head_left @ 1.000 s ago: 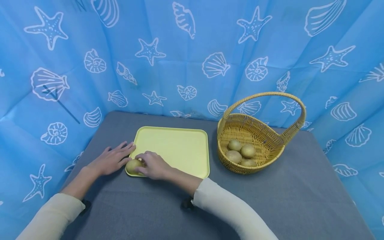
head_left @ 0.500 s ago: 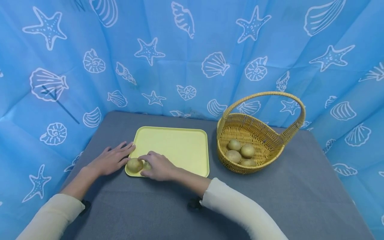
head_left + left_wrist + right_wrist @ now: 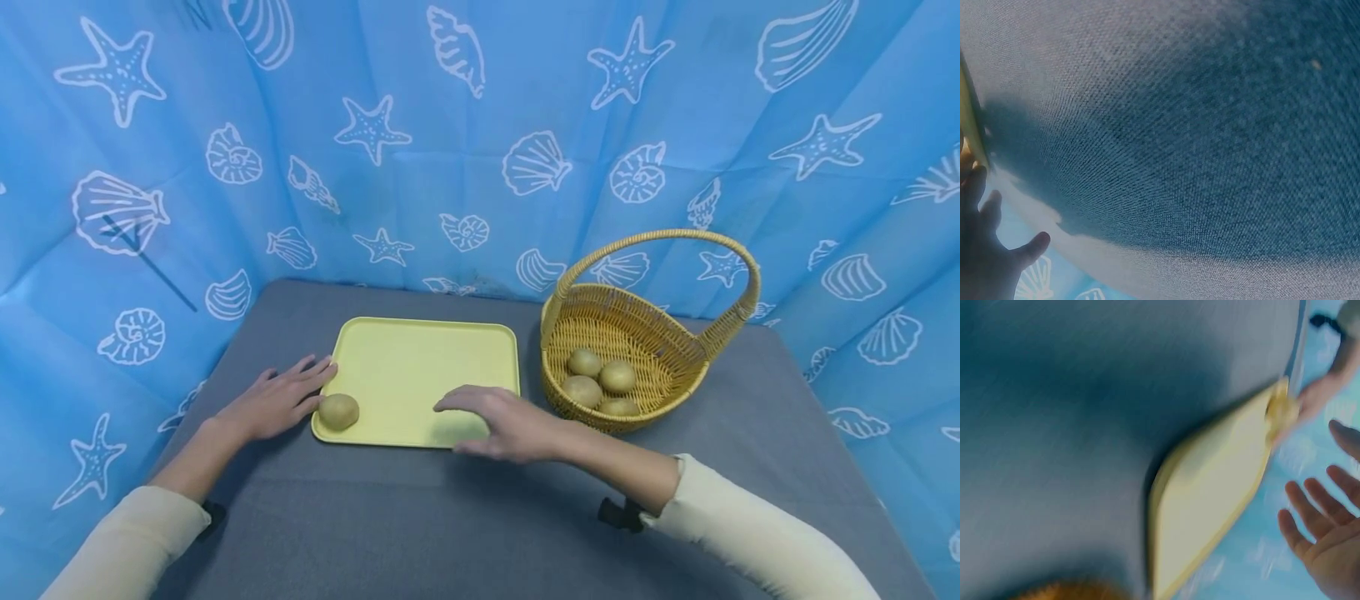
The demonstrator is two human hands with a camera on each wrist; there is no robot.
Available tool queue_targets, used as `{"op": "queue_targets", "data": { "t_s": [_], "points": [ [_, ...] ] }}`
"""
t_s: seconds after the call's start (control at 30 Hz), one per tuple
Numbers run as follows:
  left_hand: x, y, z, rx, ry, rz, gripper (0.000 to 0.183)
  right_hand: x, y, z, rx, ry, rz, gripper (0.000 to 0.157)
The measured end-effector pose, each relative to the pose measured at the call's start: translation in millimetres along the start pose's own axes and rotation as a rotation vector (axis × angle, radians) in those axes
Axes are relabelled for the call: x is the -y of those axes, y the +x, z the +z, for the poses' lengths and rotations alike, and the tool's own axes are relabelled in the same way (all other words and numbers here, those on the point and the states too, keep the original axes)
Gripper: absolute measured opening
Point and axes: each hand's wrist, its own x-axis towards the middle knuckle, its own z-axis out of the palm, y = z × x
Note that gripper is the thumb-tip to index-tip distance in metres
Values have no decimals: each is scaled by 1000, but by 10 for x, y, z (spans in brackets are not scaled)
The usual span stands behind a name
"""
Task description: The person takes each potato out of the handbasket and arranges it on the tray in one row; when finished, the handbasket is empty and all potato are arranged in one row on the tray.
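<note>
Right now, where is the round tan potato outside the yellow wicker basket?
In the head view, the round tan potato sits in the near-left corner of the pale yellow rectangular tray, close beside the person's bare left hand.

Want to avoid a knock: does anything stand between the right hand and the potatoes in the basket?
Yes: the left rim of the basket stands between the right hand and the potatoes lying inside. The handle arches farther back, seemingly off that line; nothing else visible blocks the way.
</note>
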Motion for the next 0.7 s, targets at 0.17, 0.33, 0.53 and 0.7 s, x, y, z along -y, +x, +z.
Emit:
{"op": "queue_targets", "data": {
  "t_s": [0.17,0.33,0.53,0.7],
  "points": [
    [1,2,-8,3,2,1,60,-325,-403,-471,-64,19,106,55],
    [-13,-11,-25,-2,1,5,60,-643,-752,-900,-56,115,255,60],
    [-15,-23,-28,-5,4,4,60,-1073,-1080,-1273,80,327,395,68],
    [-14,-15,-15,-3,10,12,60,-1339,-1273,-1415,176,407,512,71]
  ]
}}
